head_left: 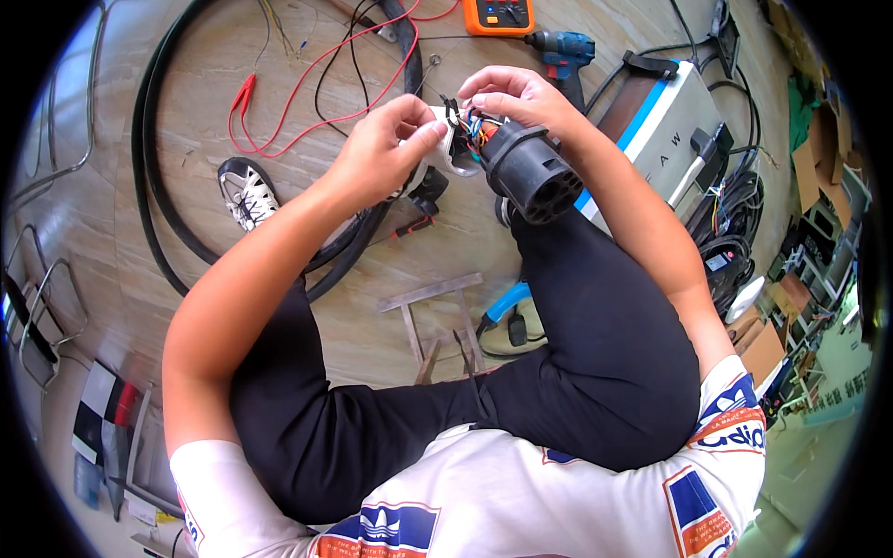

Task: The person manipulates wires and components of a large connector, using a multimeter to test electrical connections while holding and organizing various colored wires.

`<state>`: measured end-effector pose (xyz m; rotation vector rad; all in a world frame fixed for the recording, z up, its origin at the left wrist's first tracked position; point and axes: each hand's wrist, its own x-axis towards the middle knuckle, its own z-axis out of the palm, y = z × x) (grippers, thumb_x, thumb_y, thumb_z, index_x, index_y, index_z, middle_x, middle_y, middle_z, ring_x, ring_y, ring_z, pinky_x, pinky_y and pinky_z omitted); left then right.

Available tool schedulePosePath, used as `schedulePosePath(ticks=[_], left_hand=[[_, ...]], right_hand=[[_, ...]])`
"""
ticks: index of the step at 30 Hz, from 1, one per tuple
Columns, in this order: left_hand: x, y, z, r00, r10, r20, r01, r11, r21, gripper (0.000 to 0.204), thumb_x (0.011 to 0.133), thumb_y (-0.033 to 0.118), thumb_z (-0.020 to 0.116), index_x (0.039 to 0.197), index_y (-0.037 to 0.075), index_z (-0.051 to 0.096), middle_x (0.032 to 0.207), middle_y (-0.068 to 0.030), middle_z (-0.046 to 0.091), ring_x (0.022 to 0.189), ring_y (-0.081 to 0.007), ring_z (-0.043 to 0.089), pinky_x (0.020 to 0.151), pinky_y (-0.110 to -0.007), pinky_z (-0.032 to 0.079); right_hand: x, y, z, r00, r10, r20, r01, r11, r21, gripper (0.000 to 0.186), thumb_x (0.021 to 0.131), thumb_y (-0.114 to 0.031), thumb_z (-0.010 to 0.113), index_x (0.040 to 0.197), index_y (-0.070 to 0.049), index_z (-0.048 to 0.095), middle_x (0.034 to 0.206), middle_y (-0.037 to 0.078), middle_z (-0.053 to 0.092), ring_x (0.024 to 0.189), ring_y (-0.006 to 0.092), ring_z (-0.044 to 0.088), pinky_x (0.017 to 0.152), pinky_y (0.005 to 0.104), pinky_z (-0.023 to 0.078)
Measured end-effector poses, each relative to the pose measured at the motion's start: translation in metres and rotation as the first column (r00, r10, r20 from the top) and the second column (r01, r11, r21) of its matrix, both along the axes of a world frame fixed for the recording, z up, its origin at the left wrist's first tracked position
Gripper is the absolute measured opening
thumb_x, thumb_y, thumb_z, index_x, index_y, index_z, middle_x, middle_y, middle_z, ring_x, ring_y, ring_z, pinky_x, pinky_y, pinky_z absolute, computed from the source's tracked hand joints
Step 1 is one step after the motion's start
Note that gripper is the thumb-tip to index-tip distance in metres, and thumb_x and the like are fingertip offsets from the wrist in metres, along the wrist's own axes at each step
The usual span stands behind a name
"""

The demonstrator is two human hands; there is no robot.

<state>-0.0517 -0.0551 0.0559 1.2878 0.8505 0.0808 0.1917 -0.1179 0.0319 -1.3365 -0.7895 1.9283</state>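
Observation:
A black round charging connector (535, 174) with several holes in its face is held up above my knees. Coloured wires (481, 128) run out of its back toward a curved white piece (458, 156), perhaps a plastic shell. My left hand (391, 144) is closed, its thumb and forefinger pinching the edge of the white piece. From the other side, my right hand (512, 96) has its thumb and bent fingers closed at the wires, just above the connector. The exact contact of those fingertips is partly hidden.
Thick black cable (153, 139) loops on the floor at left. Red test leads (307, 116) run to an orange meter (499, 16). A blue cordless drill (563, 51), a screwdriver (414, 226), a white case (642, 139) and a small wooden stool (433, 296) surround me.

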Motion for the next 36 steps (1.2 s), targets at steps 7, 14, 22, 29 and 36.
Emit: schedulePosePath(ticks=[7,14,22,29,36], left_hand=[[-0.002,0.007,-0.012,0.998,-0.052,-0.035,0.05,0.997,-0.057,0.02,0.102,0.022,0.061,0.101,0.002,0.059,0.086,-0.0011,0.064,0.075,-0.0077,0.061,0.07,-0.023,0.049],[-0.005,-0.005,-0.017,0.999,-0.038,-0.027,0.036,0.995,-0.092,0.023,0.099,0.024,0.065,0.098,0.001,0.061,0.077,-0.0016,0.065,0.065,-0.0075,0.058,0.059,-0.026,0.048],[-0.009,-0.005,-0.02,1.0,-0.021,0.004,0.021,0.995,-0.094,0.018,0.099,0.019,0.065,0.103,0.002,0.06,0.085,0.0002,0.063,0.069,-0.0053,0.055,0.061,-0.022,0.044],[-0.033,-0.003,-0.012,0.927,-0.306,-0.217,0.353,0.908,0.226,0.038,0.084,0.023,0.078,0.108,-0.001,0.06,0.082,-0.0161,0.065,0.075,-0.0251,0.065,0.071,-0.037,0.051],[-0.045,-0.002,-0.008,0.881,-0.372,-0.293,0.449,0.852,0.268,0.044,0.085,0.037,0.076,0.093,-0.003,0.06,0.075,-0.0212,0.065,0.074,-0.042,0.065,0.068,-0.047,0.05]], right_hand=[[0.005,-0.004,0.003,0.993,-0.08,-0.089,0.074,0.995,-0.064,0.029,0.09,-0.017,0.071,0.112,-0.001,0.064,0.105,0.009,0.07,0.098,0.0132,0.067,0.089,0.0284,0.054],[0.005,-0.005,0.007,0.995,-0.062,-0.083,0.058,0.997,-0.052,0.029,0.09,-0.021,0.073,0.11,-0.001,0.064,0.105,0.01,0.071,0.097,0.0139,0.067,0.089,0.0287,0.054],[0.001,-0.004,-0.002,0.996,-0.068,-0.054,0.066,0.997,-0.031,0.024,0.092,-0.022,0.072,0.103,-0.003,0.065,0.103,0.008,0.071,0.094,0.0123,0.067,0.085,0.0281,0.054],[0.001,-0.008,0.0,0.991,-0.119,-0.053,0.115,0.99,-0.079,0.017,0.092,-0.017,0.071,0.099,-0.003,0.064,0.099,0.008,0.07,0.096,0.0121,0.067,0.085,0.0276,0.054],[0.0,-0.005,-0.002,0.989,-0.139,-0.046,0.135,0.988,-0.079,0.013,0.092,-0.014,0.068,0.096,-0.003,0.063,0.096,0.007,0.07,0.092,0.0124,0.066,0.084,0.0284,0.053]])
